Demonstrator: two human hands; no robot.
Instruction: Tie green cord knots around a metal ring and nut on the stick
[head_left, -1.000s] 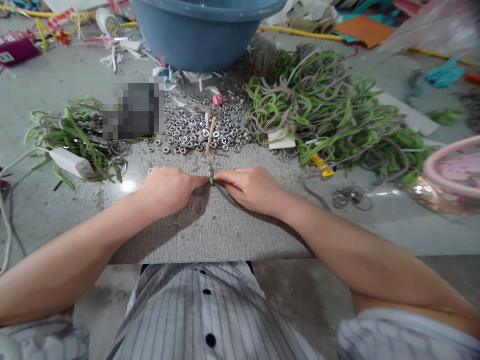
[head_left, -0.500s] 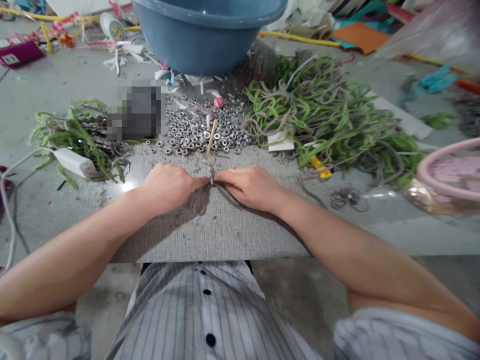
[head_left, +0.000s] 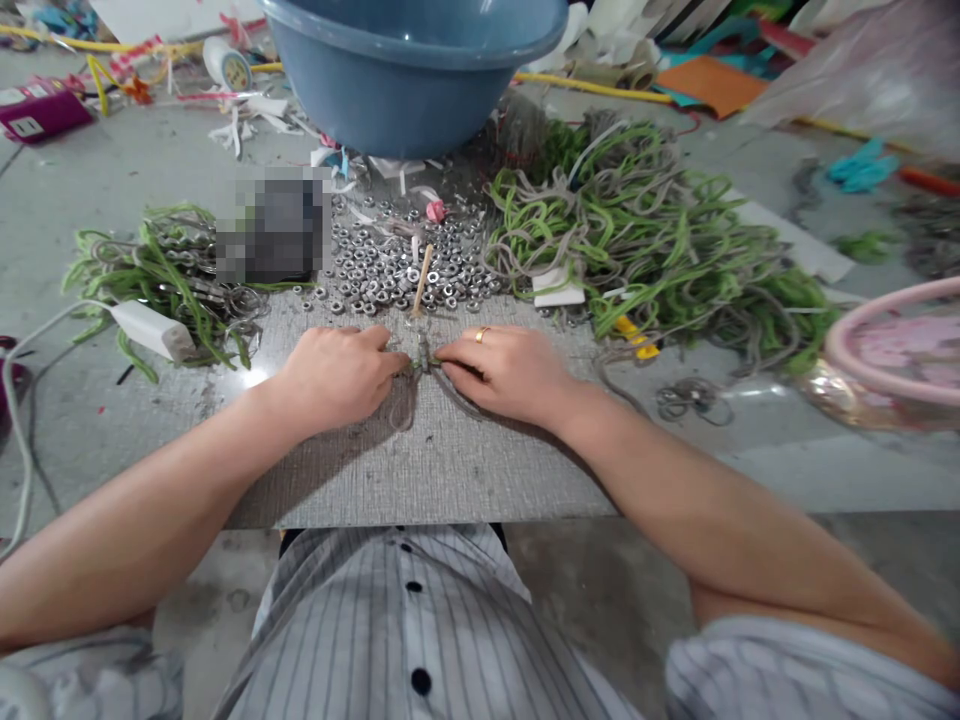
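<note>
Left hand [head_left: 337, 372] and right hand [head_left: 514, 368], each grip apparently pinched closed on the small cord piece [head_left: 421, 362] between them, tabletop [head_left: 337, 480] beneath, nuts [head_left: 375, 275] just beyond, and one uneven tug could twist it askew!

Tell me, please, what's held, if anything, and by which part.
Left hand and right hand apparently pinch a small grey-green corded piece by its near end.

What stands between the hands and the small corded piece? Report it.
Nothing visible: the left hand and right hand have their fingertips at the small corded piece from either side. The metal nuts and wooden stick are beyond it.
</note>
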